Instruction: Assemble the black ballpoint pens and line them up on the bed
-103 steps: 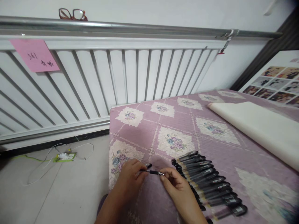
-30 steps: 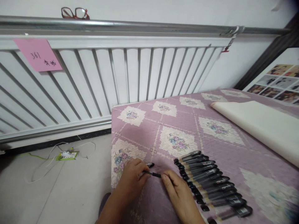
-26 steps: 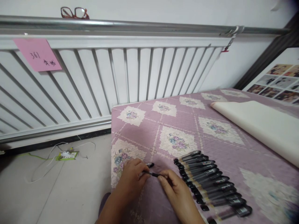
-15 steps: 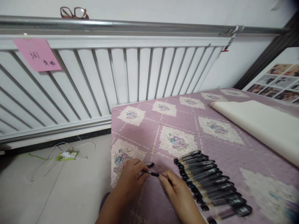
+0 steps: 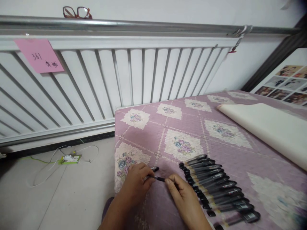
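Note:
Between my two hands is a slim pen (image 5: 160, 179) with a dark grip, lying roughly level above the bedspread. My left hand (image 5: 137, 179) is closed round one end of it. The thumb and fingers of my right hand (image 5: 181, 195) pinch the other end, hiding its tip. Just beyond my left fingers a black pen cap (image 5: 154, 168) shows; whether a whole pen lies there I cannot tell. To the right of my right hand, several clear-barrelled pens with black caps (image 5: 217, 185) lie side by side in a slanting row.
A purple floral bedspread (image 5: 148, 137) covers the surface under my hands. A cream folded sheet (image 5: 263, 127) lies to the right. Behind stands a white radiator (image 5: 136, 73) with a pink note (image 5: 39, 56); glasses (image 5: 77, 12) rest above its pipe. A power strip (image 5: 70, 159) with cables sits on the floor.
Both hands keep their hold on the pen with almost no movement. The whole view has shifted very slightly.

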`<act>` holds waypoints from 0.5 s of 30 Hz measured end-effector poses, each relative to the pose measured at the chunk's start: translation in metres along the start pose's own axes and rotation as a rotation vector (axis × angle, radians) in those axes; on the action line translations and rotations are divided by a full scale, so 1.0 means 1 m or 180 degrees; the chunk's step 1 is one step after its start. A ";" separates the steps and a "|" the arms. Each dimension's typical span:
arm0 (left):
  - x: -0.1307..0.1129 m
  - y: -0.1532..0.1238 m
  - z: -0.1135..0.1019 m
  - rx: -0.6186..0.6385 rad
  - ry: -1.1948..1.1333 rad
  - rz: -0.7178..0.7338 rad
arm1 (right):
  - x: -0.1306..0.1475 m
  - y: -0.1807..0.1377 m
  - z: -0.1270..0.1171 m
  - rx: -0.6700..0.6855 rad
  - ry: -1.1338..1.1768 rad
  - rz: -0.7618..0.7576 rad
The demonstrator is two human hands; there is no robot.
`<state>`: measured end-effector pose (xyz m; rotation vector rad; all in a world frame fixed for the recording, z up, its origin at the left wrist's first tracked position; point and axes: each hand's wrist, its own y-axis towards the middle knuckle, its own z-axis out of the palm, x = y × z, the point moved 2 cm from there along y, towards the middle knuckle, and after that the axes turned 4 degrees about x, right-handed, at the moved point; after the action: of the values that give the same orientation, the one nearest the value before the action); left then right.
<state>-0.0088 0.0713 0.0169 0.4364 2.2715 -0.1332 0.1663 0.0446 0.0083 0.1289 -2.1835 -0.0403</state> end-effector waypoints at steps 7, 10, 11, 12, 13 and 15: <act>0.013 0.004 0.001 -0.0610 0.0438 -0.0560 | -0.005 0.001 -0.005 -0.0306 0.0173 0.0104; 0.015 0.006 0.006 -0.0441 0.0625 -0.0719 | -0.002 0.001 -0.003 -0.0241 0.0172 0.0043; 0.014 0.007 0.007 -0.0367 0.0662 -0.0756 | -0.001 0.001 -0.002 -0.0214 0.0163 0.0034; 0.013 0.008 0.009 -0.0296 0.0703 -0.0786 | -0.001 0.001 -0.001 -0.0190 0.0154 0.0032; 0.012 0.009 0.011 -0.0230 0.0756 -0.0810 | 0.000 0.000 -0.001 -0.0169 0.0148 0.0035; 0.009 0.010 0.013 -0.0133 0.0875 -0.0828 | -0.001 0.000 0.000 -0.0141 0.0160 0.0036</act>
<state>-0.0018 0.0806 0.0018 0.1406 2.5906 -0.1654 0.1666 0.0450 0.0078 0.0916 -2.1314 -0.0782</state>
